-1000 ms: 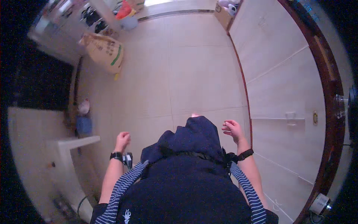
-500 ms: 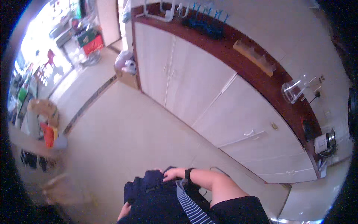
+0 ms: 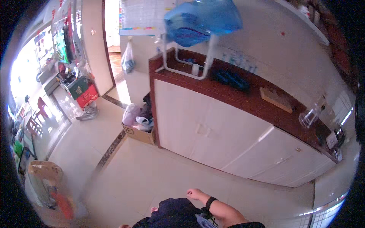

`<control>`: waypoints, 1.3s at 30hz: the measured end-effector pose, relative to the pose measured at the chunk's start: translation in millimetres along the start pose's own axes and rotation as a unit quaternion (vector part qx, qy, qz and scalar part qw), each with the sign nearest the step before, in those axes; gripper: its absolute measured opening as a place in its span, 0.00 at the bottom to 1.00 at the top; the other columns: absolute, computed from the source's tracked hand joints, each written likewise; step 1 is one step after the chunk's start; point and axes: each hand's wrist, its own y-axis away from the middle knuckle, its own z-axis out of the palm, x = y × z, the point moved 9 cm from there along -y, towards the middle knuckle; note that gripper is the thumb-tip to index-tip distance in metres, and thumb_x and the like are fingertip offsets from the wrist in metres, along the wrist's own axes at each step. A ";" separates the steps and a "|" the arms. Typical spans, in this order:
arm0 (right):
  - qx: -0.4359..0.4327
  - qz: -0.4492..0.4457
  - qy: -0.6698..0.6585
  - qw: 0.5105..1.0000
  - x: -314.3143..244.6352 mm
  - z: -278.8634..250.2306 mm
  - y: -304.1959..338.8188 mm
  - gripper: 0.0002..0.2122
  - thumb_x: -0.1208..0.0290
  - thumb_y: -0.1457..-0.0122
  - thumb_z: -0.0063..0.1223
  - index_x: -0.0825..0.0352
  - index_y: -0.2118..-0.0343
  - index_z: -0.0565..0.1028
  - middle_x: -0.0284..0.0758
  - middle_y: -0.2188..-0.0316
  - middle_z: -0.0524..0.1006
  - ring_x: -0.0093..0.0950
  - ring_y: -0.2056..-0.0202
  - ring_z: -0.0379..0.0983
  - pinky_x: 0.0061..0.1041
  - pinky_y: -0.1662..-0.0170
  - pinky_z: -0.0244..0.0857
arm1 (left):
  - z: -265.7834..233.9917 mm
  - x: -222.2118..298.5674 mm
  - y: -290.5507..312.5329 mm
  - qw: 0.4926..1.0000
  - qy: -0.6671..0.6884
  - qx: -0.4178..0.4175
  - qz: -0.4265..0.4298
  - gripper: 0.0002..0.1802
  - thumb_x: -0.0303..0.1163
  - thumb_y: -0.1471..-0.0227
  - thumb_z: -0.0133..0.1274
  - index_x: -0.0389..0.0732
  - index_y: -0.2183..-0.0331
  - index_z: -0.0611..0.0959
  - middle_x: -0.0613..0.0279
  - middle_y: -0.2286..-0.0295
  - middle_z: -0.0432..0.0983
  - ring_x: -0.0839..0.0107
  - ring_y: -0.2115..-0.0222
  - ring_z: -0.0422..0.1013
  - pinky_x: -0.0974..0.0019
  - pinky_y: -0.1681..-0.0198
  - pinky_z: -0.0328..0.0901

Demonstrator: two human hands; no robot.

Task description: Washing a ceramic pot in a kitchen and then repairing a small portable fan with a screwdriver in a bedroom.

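My right hand, with a dark band on its wrist, is held out over the floor, past the far right side of a dark navy cloth in front of my body. Its fingers are curled in, and I see nothing in them. Of my left hand only a small bit shows at the lower edge, left of the cloth; its fingers are hidden. A small pinkish patch, too small to identify, peeks out at the cloth's left edge. A striped grey strip lies along the cloth's right side.
A long white cabinet with a dark red top runs along the wall. On it stand a white frame under a blue water container, a wooden tray and a clear jug. A filled cardboard box sits at its left end.
The view has lifted and swung, showing more wall and cabinet top. My right hand has come off the dark cloth and moved out to the right. Less of my left arm shows.
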 end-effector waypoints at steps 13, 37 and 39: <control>0.441 0.014 -0.110 0.891 -165.7 -232.5 -113.4 0.05 0.75 0.53 0.52 0.65 0.71 0.76 0.38 0.76 0.77 0.30 0.72 0.75 0.26 0.67 0.68 | -195.6 183.8 -249.6 0.985 -0.158 0.033 0.065 0.25 0.43 0.54 0.53 0.41 0.55 0.74 0.46 0.65 0.75 0.55 0.65 0.72 0.57 0.64 0.67; 0.478 -0.270 -0.118 0.827 -736.2 -345.6 -551.2 0.07 0.79 0.49 0.51 0.66 0.67 0.75 0.34 0.64 0.71 0.24 0.63 0.68 0.22 0.64 0.65 | -717.5 332.6 -632.8 0.956 -0.201 0.163 0.135 0.20 0.33 0.53 0.53 0.38 0.57 0.73 0.50 0.63 0.72 0.57 0.61 0.70 0.59 0.58 0.64; 0.536 -0.275 -0.172 0.780 -771.3 -386.6 -511.4 0.04 0.81 0.48 0.50 0.69 0.68 0.74 0.32 0.66 0.72 0.21 0.63 0.66 0.22 0.59 0.63 | -747.0 377.3 -680.5 0.951 -0.229 0.139 0.157 0.20 0.34 0.53 0.53 0.38 0.57 0.72 0.49 0.62 0.72 0.56 0.61 0.69 0.59 0.58 0.64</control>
